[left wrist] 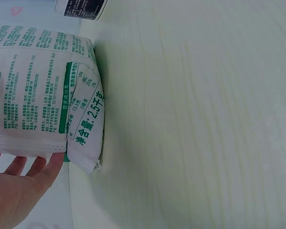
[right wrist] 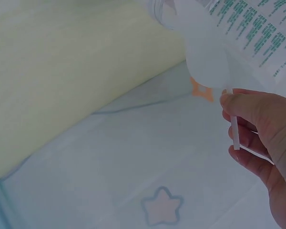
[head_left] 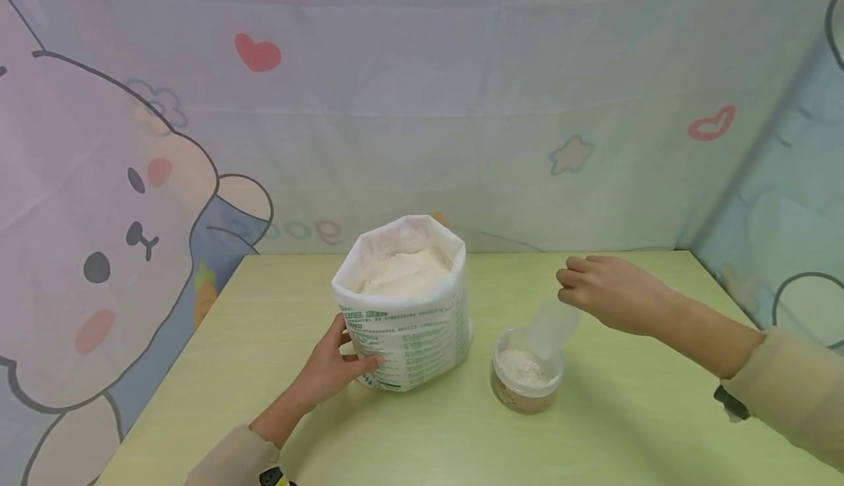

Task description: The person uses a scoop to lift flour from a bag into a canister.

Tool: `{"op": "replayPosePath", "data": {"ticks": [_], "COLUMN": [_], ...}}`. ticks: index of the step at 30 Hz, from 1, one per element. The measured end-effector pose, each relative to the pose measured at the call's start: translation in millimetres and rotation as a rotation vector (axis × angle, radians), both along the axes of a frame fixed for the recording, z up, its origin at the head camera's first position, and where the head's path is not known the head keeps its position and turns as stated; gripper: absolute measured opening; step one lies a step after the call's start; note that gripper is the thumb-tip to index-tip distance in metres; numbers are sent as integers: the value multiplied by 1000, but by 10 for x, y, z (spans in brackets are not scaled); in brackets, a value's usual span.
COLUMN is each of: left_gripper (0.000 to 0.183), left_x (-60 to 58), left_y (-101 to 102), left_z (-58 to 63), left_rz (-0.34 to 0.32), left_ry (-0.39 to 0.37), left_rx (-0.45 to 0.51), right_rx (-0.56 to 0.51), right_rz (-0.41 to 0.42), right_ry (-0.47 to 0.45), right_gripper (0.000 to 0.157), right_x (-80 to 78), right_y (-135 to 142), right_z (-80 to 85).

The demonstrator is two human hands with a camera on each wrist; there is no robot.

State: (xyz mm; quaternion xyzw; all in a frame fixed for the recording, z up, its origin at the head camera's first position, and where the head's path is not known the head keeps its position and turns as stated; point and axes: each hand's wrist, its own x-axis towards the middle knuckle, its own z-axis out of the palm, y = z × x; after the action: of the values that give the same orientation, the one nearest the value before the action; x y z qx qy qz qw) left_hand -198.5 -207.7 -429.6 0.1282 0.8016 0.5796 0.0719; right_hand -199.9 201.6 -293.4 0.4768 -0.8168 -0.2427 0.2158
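A white bag with green print (head_left: 409, 339) stands with its top rolled open, full of white powder that looks like flour (head_left: 412, 273). My left hand (head_left: 336, 365) grips the bag's lower left side, thumb across the front and fingers round the side; the left wrist view shows those fingers (left wrist: 50, 169) against the bag. Above a round clear tub (head_left: 524, 400) my right hand (head_left: 613, 294) holds a translucent white scoop (head_left: 554, 325) by its thin handle (right wrist: 235, 131). The scoop's bowl tilts down over the tub's rim. White powder (head_left: 524, 369) lies inside the tub.
The pale yellow-green table (head_left: 422, 442) ends at a cartoon-printed cloth (head_left: 422, 105) behind it, with more cloth at both sides. The tub stands just right of the bag, in front of the right hand. A dark label (left wrist: 83, 8) shows on the tub in the left wrist view.
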Motion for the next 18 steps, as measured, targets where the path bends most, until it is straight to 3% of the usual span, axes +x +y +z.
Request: {"op": "replayPosePath", "data": {"ticks": [11,18], "left_gripper": [77,76], "left_x": [-5,1], "left_y": [-7,-4], "left_z": [-6,4], "left_rz": [7,-6], "left_ry": [9,15], "left_rx": [-10,-3], "right_rx": [-109,-243], "right_rz": [3,-84], "right_ry": [-54,-221], "right_gripper": [22,24], "right_x": [-69,-59], "right_y": [114,188], "right_z": [-75,-118]}}
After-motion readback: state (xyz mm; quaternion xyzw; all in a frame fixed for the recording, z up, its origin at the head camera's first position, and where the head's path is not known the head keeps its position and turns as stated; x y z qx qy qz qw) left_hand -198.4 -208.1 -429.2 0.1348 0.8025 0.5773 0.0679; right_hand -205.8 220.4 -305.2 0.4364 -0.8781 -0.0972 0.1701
